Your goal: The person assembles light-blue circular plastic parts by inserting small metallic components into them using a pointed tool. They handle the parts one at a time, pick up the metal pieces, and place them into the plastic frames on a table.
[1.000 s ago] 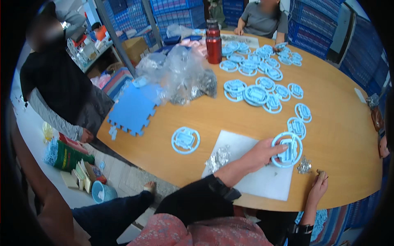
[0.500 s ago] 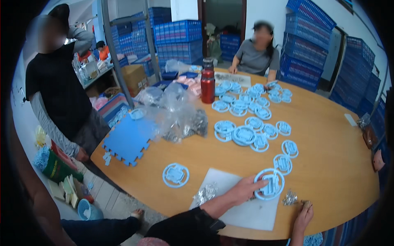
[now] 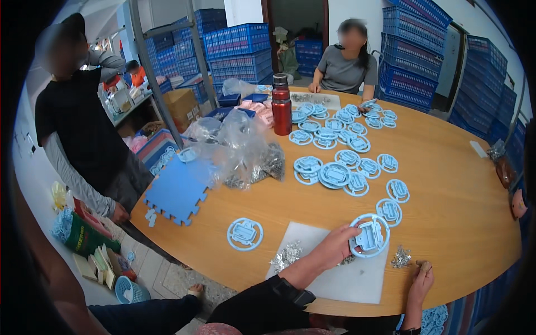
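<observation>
Light-blue round plastic frame (image 3: 368, 237) is held over the white sheet's (image 3: 346, 293) far right corner, left hand's grip (image 3: 335, 247) pinched on its left rim; probably light, stiff, slightly slick, so take the rim; right hand's grip (image 3: 420, 283) curled by counter's (image 3: 463, 223) near edge, contents unclear.

Bright, soft light falls on the table (image 3: 452, 190), the clear bags (image 3: 237, 137) shine, the back doorway (image 3: 304, 25) looks dark, 2 faces (image 3: 352, 37) are smudged, and things bend near the round edge, where it all turns black.
</observation>
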The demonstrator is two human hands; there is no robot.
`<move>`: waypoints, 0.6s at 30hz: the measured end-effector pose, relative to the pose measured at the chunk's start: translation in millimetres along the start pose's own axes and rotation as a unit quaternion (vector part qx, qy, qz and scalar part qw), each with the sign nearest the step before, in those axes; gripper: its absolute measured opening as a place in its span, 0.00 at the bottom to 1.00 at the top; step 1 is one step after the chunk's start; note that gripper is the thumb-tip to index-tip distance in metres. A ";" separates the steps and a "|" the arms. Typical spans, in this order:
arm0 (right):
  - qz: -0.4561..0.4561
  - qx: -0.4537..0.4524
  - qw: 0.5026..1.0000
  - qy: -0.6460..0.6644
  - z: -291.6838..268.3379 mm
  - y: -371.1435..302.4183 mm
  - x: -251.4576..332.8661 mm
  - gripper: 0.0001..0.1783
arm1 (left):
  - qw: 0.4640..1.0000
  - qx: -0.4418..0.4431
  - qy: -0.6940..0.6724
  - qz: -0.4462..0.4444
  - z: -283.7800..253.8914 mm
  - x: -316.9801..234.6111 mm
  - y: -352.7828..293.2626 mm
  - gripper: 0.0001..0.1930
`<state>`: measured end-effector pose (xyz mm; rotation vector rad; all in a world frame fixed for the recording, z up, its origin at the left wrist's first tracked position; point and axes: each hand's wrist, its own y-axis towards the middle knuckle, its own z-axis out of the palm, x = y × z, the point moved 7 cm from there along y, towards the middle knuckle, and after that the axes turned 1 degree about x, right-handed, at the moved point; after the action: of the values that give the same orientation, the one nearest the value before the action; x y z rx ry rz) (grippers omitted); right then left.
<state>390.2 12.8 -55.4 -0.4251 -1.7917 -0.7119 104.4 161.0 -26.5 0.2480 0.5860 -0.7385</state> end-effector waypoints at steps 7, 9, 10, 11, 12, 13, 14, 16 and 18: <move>0.009 -0.009 1.000 -0.027 1.7 -1.8 10.0 0.19 | 1.000 -0.027 0.000 0.005 8.6 -6.5 -2.4 0.18; 0.006 -0.012 1.000 -0.024 -0.9 -0.1 4.4 0.19 | 1.000 -0.028 -0.006 0.008 9.3 -7.7 -2.6 0.18; 0.001 -0.016 0.999 -0.033 -1.7 0.4 3.4 0.19 | 1.000 -0.021 -0.008 0.011 10.4 -7.4 -1.2 0.18; -0.003 -0.020 0.999 -0.042 -3.2 0.9 2.0 0.20 | 1.000 -0.013 -0.009 0.013 11.1 -7.4 -0.7 0.18; -0.008 -0.016 0.999 -0.043 -5.4 2.1 -1.6 0.20 | 1.000 -0.021 -0.013 0.012 10.4 -7.1 -0.7 0.20; -0.012 -0.013 0.999 -0.045 -7.3 3.5 -7.2 0.20 | 0.999 -0.028 -0.017 0.010 8.5 -5.6 -0.9 0.21; -0.017 -0.011 0.999 -0.047 -7.7 4.6 -11.2 0.20 | 0.999 -0.034 -0.021 0.008 6.7 -5.2 -0.2 0.23; -0.011 -0.006 0.999 -0.038 -4.8 1.7 0.1 0.20 | 1.000 -0.007 0.001 0.001 5.2 -7.0 0.2 0.22; -0.012 -0.004 0.999 -0.033 1.2 1.3 10.7 0.20 | 1.000 -0.001 0.013 0.004 5.3 -7.9 1.5 0.22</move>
<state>386.6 13.9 -45.2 -0.4380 -1.8588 -0.7302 103.0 164.3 -17.6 0.2585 0.6103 -0.7277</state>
